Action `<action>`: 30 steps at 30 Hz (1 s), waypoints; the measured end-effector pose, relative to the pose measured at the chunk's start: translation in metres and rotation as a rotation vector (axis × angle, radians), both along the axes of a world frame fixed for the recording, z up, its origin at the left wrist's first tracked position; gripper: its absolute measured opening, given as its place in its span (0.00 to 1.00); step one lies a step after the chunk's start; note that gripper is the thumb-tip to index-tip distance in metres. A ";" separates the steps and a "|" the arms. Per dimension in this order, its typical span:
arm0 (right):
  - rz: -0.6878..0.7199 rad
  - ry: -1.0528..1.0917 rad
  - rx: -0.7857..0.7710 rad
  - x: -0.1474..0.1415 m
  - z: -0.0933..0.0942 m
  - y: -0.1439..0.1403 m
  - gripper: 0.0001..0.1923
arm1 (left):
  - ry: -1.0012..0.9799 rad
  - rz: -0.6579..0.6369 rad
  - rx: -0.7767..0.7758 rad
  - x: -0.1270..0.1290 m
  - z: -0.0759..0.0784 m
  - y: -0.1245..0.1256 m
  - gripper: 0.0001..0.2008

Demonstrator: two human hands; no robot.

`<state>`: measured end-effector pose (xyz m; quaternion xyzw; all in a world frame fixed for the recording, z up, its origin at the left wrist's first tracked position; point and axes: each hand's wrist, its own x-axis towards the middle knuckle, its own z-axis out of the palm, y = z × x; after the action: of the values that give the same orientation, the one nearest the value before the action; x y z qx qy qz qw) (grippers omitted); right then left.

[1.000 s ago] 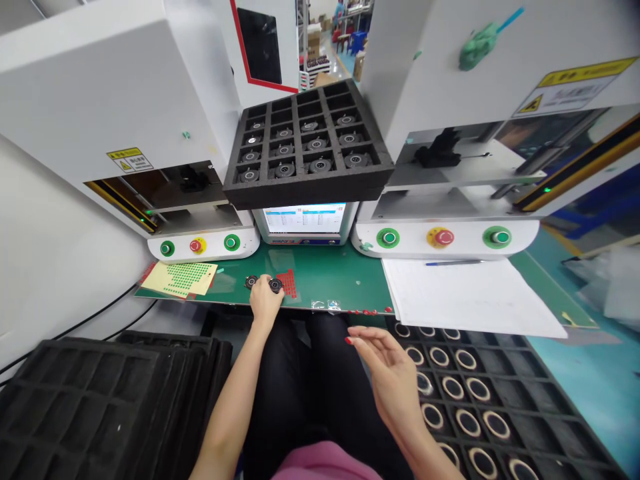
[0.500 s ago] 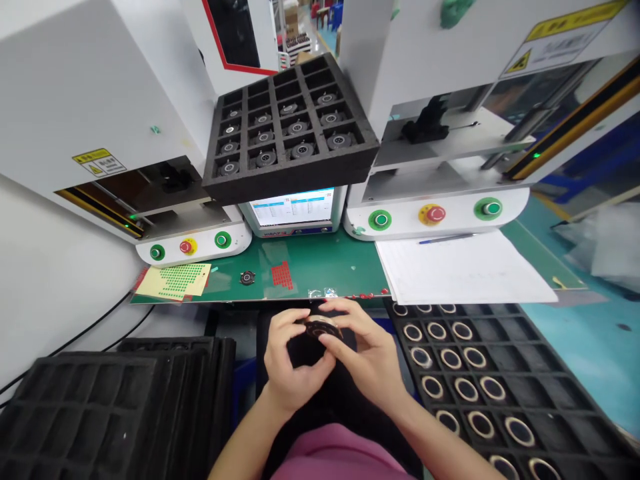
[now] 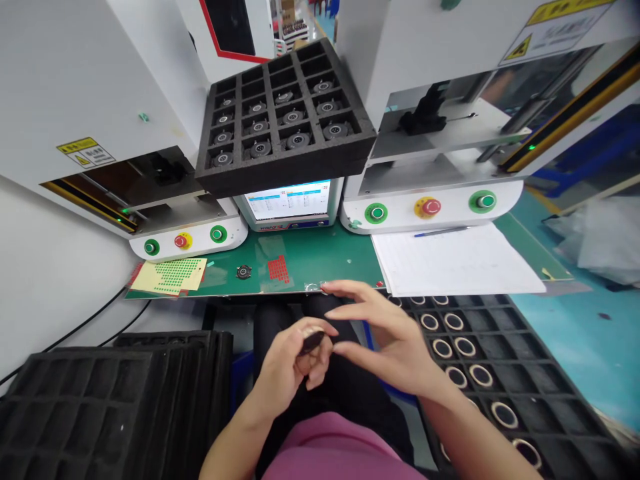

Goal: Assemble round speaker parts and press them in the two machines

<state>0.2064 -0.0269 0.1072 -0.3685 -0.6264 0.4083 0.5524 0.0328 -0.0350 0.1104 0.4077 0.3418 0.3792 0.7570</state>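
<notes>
Over my lap, my left hand (image 3: 300, 357) is closed on a small round watch case (image 3: 313, 341), dark-faced with a pale gold side, tilted between the thumb and fingers. To its right is my right hand (image 3: 383, 333), its thumb and fingers spread apart with nothing in them. Its fingertips are close to the watch case, and I cannot tell whether they touch it. Beyond the hands, a small round black watch part (image 3: 243, 272) lies on the green bench (image 3: 345, 257). A sheet of red stickers (image 3: 279, 269) lies to the right of that part.
A foam tray (image 3: 285, 163) of black watch parts stands above the monitor (image 3: 290, 203), between two press machines. Papers with a pen (image 3: 440, 232) lie at right. A black tray (image 3: 520, 360) of gold-rimmed watch cases is at lower right, stacked black trays (image 3: 90, 400) at lower left.
My right hand has let go of the watch case, opened and moved to the right. My left hand now holds the case alone, turned more steeply. The view has shifted slightly.
</notes>
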 end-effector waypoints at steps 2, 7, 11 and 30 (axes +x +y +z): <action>-0.198 0.236 -0.082 -0.008 -0.001 -0.007 0.10 | -0.001 0.175 0.045 0.004 0.001 -0.001 0.24; -0.287 0.457 -0.202 -0.024 0.003 -0.017 0.12 | 0.047 0.399 0.311 0.013 0.004 -0.009 0.22; -0.314 0.396 -0.120 -0.028 0.005 -0.018 0.13 | 0.080 0.445 0.476 0.018 0.004 -0.017 0.21; -0.436 0.338 -0.187 -0.028 0.010 -0.021 0.17 | 0.098 0.374 0.568 0.014 0.010 -0.022 0.22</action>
<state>0.1786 -0.0484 0.1169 -0.4705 -0.3912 0.3915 0.6873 0.0470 -0.0566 0.1208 0.5503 0.3273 0.5713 0.5135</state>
